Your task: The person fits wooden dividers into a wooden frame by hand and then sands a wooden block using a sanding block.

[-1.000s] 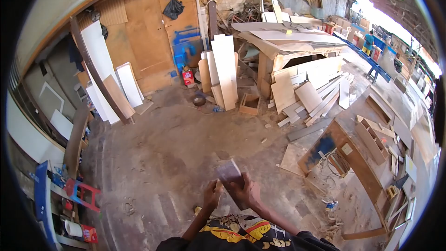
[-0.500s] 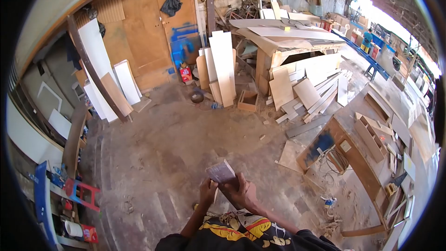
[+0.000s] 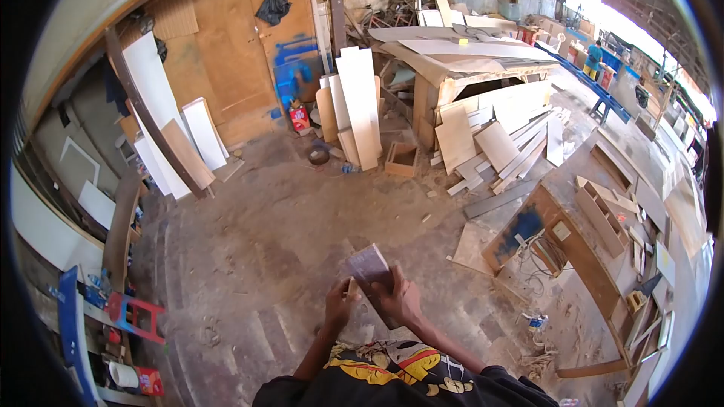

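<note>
2 hands (image 3: 397,300), 1 bg. person (image 3: 594,59), 1 red/blue stool (image 3: 137,316), 1 hung blk. bag (image 3: 273,6).

Head-worn view | faces forward and down | hands low, workshop beyond

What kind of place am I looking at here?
Probably a woodworking shop: cut boards lie heaped beside a rough wooden bench, tall panels lean upright nearby, and wood shavings litter the floor.

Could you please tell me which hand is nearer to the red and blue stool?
The left. The left hand is across the floor to the right of the stool; the right hand, on the flat board, is farther right.
</note>
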Demonstrator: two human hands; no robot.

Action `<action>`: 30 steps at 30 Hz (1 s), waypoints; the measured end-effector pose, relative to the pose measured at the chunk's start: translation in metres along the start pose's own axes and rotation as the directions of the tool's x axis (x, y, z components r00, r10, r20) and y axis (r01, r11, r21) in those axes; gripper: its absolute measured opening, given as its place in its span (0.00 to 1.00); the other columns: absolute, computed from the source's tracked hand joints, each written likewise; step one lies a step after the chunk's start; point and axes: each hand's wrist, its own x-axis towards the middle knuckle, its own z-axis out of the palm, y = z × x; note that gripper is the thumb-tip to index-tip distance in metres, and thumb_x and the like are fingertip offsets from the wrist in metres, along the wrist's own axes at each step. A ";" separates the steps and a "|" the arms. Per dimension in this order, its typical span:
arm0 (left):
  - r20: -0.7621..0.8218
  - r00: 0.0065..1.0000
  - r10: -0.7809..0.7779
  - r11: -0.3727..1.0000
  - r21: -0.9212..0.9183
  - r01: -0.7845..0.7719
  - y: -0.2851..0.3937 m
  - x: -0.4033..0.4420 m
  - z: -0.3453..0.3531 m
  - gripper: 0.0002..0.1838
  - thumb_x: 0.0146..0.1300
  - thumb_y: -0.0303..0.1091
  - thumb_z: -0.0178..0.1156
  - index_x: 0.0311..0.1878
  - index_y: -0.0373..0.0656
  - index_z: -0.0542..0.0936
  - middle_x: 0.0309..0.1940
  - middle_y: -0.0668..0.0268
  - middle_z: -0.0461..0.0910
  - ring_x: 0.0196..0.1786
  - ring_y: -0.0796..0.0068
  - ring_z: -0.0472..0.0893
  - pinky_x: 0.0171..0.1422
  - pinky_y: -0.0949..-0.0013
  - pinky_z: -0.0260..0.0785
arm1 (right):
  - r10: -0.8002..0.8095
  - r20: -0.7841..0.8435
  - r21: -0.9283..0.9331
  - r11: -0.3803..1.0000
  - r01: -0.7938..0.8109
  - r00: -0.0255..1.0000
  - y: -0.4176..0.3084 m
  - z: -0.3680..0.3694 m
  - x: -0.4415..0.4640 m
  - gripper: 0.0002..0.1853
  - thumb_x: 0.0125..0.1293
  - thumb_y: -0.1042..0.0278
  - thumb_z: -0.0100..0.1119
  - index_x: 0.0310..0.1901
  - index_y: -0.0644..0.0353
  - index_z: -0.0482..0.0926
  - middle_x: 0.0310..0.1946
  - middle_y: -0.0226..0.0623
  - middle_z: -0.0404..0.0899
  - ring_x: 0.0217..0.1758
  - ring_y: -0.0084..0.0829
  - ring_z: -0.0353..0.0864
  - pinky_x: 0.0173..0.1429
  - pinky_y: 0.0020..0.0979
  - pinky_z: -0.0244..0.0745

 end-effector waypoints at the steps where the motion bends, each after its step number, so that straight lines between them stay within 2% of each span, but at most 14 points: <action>1: -0.011 0.997 0.078 0.997 0.010 -0.078 -0.002 -0.005 0.004 0.16 0.55 0.30 0.59 0.47 0.35 0.77 0.35 0.60 0.77 0.38 0.70 0.79 0.41 0.68 0.70 | 0.070 -0.017 -0.093 0.993 -0.072 0.997 0.003 0.000 0.006 0.26 0.56 0.53 0.63 0.51 0.58 0.68 0.34 0.49 0.82 0.38 0.51 0.81 0.41 0.43 0.75; 3: -0.015 0.988 0.152 0.988 0.018 -0.152 -0.003 -0.009 0.008 0.15 0.57 0.32 0.58 0.46 0.36 0.77 0.34 0.59 0.77 0.36 0.70 0.78 0.39 0.68 0.70 | 0.145 -0.041 -0.185 0.971 -0.150 0.989 0.007 0.000 0.004 0.26 0.55 0.53 0.64 0.51 0.58 0.67 0.34 0.49 0.82 0.37 0.50 0.82 0.41 0.43 0.75; 6: -0.022 0.998 0.064 0.997 0.032 -0.063 -0.009 -0.003 0.006 0.16 0.56 0.32 0.60 0.47 0.36 0.77 0.35 0.58 0.78 0.35 0.71 0.79 0.39 0.68 0.70 | 0.048 -0.003 -0.119 0.992 -0.048 0.999 0.006 -0.001 -0.003 0.27 0.55 0.52 0.63 0.51 0.58 0.67 0.34 0.48 0.82 0.37 0.51 0.81 0.41 0.43 0.75; 8: 0.047 0.997 -0.054 0.985 0.165 0.046 -0.024 0.003 0.000 0.18 0.55 0.30 0.60 0.49 0.35 0.76 0.38 0.56 0.78 0.38 0.71 0.79 0.42 0.69 0.71 | 0.000 0.054 -0.020 1.000 0.001 0.999 -0.011 -0.011 -0.012 0.27 0.56 0.51 0.62 0.51 0.58 0.67 0.35 0.49 0.82 0.39 0.51 0.81 0.43 0.44 0.75; 11: 0.047 0.996 -0.073 0.996 0.058 0.070 -0.010 -0.002 0.008 0.17 0.55 0.31 0.60 0.49 0.35 0.76 0.35 0.56 0.79 0.38 0.71 0.79 0.41 0.69 0.71 | 0.075 -0.005 -0.089 0.993 -0.076 0.997 0.004 -0.004 -0.007 0.26 0.56 0.52 0.62 0.50 0.57 0.68 0.35 0.49 0.81 0.39 0.51 0.81 0.42 0.44 0.75; 12: 0.047 0.997 -0.061 0.997 0.059 0.059 -0.011 -0.002 0.010 0.17 0.55 0.31 0.60 0.49 0.35 0.76 0.35 0.56 0.79 0.38 0.71 0.79 0.41 0.69 0.71 | 0.068 -0.014 -0.087 0.994 -0.069 0.998 0.007 -0.002 -0.001 0.26 0.56 0.52 0.62 0.50 0.57 0.68 0.35 0.49 0.81 0.39 0.51 0.81 0.42 0.44 0.75; 14: 0.049 0.994 0.099 0.995 0.004 -0.099 -0.017 -0.010 0.015 0.17 0.57 0.32 0.58 0.48 0.35 0.77 0.35 0.56 0.79 0.38 0.69 0.79 0.41 0.68 0.71 | 0.165 -0.047 -0.140 0.975 -0.170 0.985 0.016 -0.002 0.005 0.25 0.56 0.53 0.62 0.50 0.57 0.68 0.34 0.49 0.81 0.38 0.51 0.81 0.40 0.45 0.75; 15: 0.050 0.994 0.101 0.995 0.002 -0.101 -0.017 -0.009 0.016 0.17 0.57 0.32 0.58 0.48 0.35 0.77 0.35 0.56 0.79 0.38 0.69 0.79 0.41 0.68 0.71 | 0.165 -0.050 -0.141 0.975 -0.171 0.985 0.012 -0.006 0.003 0.25 0.56 0.53 0.62 0.50 0.57 0.68 0.34 0.49 0.81 0.38 0.51 0.81 0.40 0.45 0.75; 18: 0.032 0.999 -0.028 0.999 0.032 0.027 -0.017 -0.006 0.014 0.18 0.55 0.32 0.60 0.49 0.35 0.76 0.36 0.56 0.79 0.38 0.67 0.80 0.41 0.67 0.71 | 0.135 0.042 -0.134 0.983 -0.128 0.990 0.002 -0.013 -0.009 0.25 0.57 0.51 0.61 0.51 0.57 0.68 0.34 0.49 0.81 0.38 0.51 0.81 0.40 0.45 0.75; 20: 0.124 0.988 -0.087 0.995 0.062 0.080 -0.024 -0.001 0.004 0.21 0.53 0.31 0.62 0.51 0.36 0.75 0.41 0.54 0.77 0.40 0.65 0.80 0.44 0.67 0.72 | -0.007 0.045 -0.011 1.000 0.008 0.999 0.002 -0.011 -0.018 0.26 0.57 0.50 0.61 0.51 0.57 0.68 0.35 0.49 0.81 0.39 0.52 0.81 0.41 0.45 0.75; 23: 0.080 0.996 0.025 0.995 0.089 -0.033 -0.046 -0.005 0.009 0.22 0.52 0.32 0.64 0.50 0.36 0.75 0.37 0.55 0.78 0.39 0.65 0.80 0.43 0.66 0.72 | 0.058 0.002 -0.089 0.994 -0.058 0.998 0.007 -0.007 -0.012 0.26 0.56 0.49 0.61 0.50 0.57 0.68 0.34 0.49 0.81 0.38 0.52 0.81 0.40 0.45 0.75; 27: 0.071 0.984 0.165 0.982 0.082 -0.170 -0.024 -0.016 0.013 0.22 0.51 0.32 0.64 0.50 0.36 0.75 0.35 0.55 0.79 0.38 0.65 0.80 0.43 0.66 0.72 | 0.193 0.011 -0.168 0.968 -0.189 0.981 0.022 0.000 -0.006 0.26 0.55 0.50 0.62 0.50 0.57 0.68 0.34 0.49 0.81 0.37 0.52 0.81 0.39 0.45 0.75; 29: 0.006 0.998 -0.057 0.998 0.003 0.057 -0.038 -0.014 0.014 0.23 0.50 0.30 0.63 0.51 0.36 0.75 0.35 0.56 0.78 0.38 0.64 0.80 0.44 0.67 0.72 | 0.074 0.040 -0.082 0.994 -0.070 0.996 0.014 -0.001 -0.017 0.26 0.56 0.49 0.62 0.50 0.57 0.68 0.34 0.49 0.81 0.38 0.52 0.81 0.40 0.45 0.75; 30: 0.004 0.998 -0.064 0.998 0.003 0.064 -0.039 -0.014 0.010 0.23 0.50 0.30 0.63 0.51 0.36 0.75 0.35 0.56 0.78 0.38 0.64 0.80 0.44 0.67 0.72 | 0.077 0.047 -0.083 0.994 -0.073 0.996 0.008 -0.004 -0.020 0.26 0.56 0.49 0.62 0.50 0.57 0.68 0.34 0.49 0.81 0.38 0.52 0.81 0.40 0.45 0.75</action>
